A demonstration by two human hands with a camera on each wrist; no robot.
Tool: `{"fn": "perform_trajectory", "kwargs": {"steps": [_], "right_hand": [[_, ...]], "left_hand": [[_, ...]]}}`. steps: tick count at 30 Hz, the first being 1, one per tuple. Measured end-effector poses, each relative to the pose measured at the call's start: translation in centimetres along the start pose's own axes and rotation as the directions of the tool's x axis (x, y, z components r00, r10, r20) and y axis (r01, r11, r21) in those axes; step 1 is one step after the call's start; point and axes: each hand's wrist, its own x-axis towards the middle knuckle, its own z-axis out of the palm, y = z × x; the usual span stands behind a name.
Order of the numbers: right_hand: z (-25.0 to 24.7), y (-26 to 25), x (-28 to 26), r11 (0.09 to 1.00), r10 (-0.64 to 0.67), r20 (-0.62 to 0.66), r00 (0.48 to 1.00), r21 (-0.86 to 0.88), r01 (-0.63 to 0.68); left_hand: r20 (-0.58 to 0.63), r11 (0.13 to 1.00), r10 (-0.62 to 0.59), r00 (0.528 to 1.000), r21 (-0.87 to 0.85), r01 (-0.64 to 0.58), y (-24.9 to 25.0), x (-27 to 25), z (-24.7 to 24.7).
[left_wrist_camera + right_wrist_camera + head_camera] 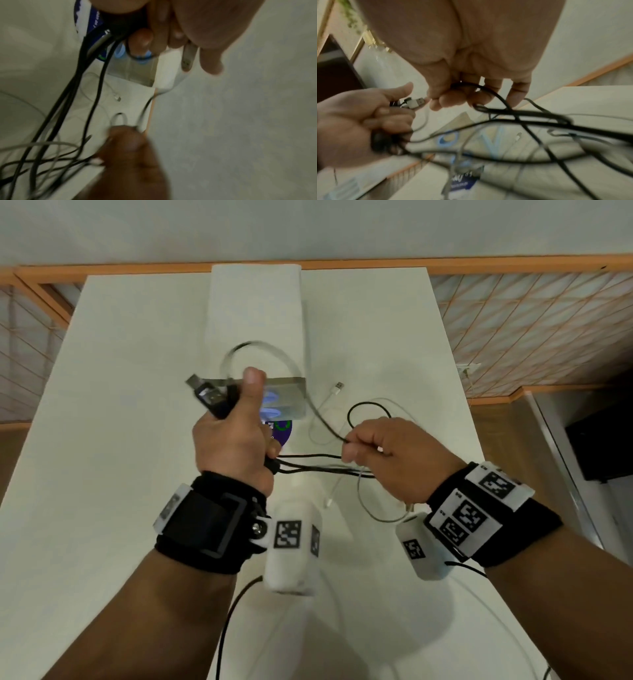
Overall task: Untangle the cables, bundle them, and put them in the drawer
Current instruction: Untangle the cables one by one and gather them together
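1. Nearest the camera, two hands work above a white table (102,440). The left hand (236,436) has its fingers curled round a cluster of plugs (209,393), thumb up. The right hand (387,460) pinches a black cable (322,422) between thumb and fingertips.
2. Black strands (308,462) stretch taut between the two hands, and more loops hang below the right hand, crossing one another in the right wrist view.
3. On the table just beyond lies a white cable (337,390), loose and apart from the held bunch.
4. Farther back stands a clear box (291,402) holding blue bands, on a printed sheet (281,433); whether this is the drawer cannot be told.
5. Progress, as judged: plug ends are gathered, but the strands look tangled; bundling and stowing remain undone.
6. Count: two hands, one white cable lying free, one clear box, at least two plugs in the left hand. The black and grey cables overlap too much to count surely; several.
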Motion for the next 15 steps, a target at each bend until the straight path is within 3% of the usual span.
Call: {"fn": "perform_trajectory", "kwargs": {"steps": [3,5,8,10,12,15], "right_hand": [[-1.0,-0.8,0.0,0.974,-0.042,-0.129,0.991,0.215,0.07],[-1.5,-1.5,0.4,0.956,-0.135,-0.196,0.971,0.231,0.18],[-1.5,-1.7,0.9,0.937,-0.137,-0.196,0.971,0.294,0.191],[-1.4,-1.4,1.1,0.898,-0.091,-0.155,0.984,0.415,0.148],[-1.4,-1.1,1.0,0.854,-0.07,-0.132,0.989,0.504,0.128],[-1.4,-0.5,0.7,0.854,-0.074,-0.177,0.981,0.497,0.154]], "left_hand": [[0.253,0.981,0.009,0.967,0.188,-0.058,-1.1,-1.7,0.7],[0.36,0.964,0.046,0.932,0.227,-0.136,-1.4,-2.6,1.1],[0.401,0.923,0.194,0.895,0.234,-0.305,-1.3,-3.0,1.4],[0.458,0.86,0.281,0.843,0.27,-0.433,-1.1,-3.0,1.4],[0.531,0.788,0.288,0.797,0.341,-0.512,-0.9,-2.8,1.3],[0.521,0.702,0.278,0.807,0.464,-0.541,-0.9,-2.1,0.9]]}}
